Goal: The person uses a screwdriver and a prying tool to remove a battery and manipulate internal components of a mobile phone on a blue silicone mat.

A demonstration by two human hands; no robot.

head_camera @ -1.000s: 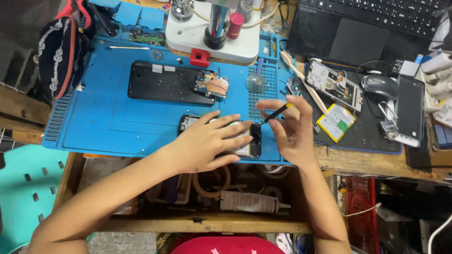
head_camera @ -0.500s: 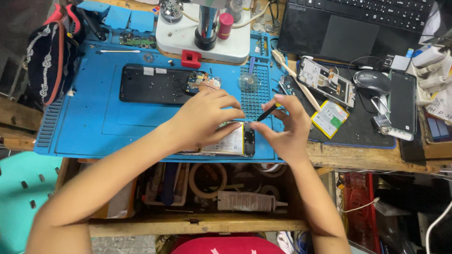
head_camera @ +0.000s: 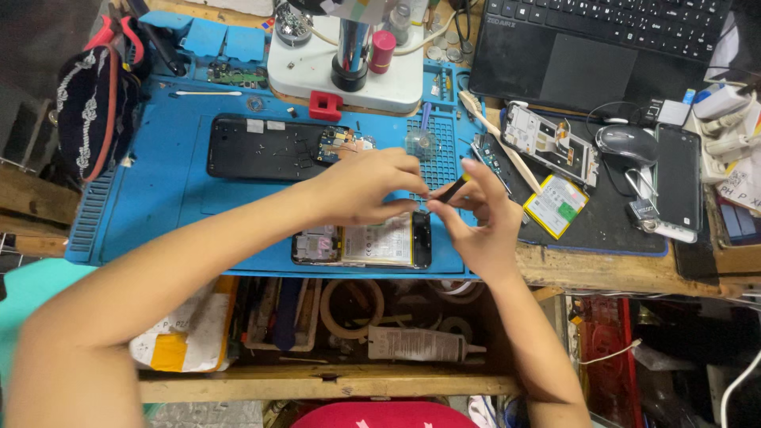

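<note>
Worn wooden workbench [head_camera: 634,273], cluttered open shelf [head_camera: 333,380] beneath, teal stool [head_camera: 32,293], dim surroundings

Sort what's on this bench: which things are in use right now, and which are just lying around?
In use:
left hand
right hand with a thin dark tool
opened phone on the blue mat

Lying about:
second opened phone
laptop
mouse
loose battery
microscope base
</note>
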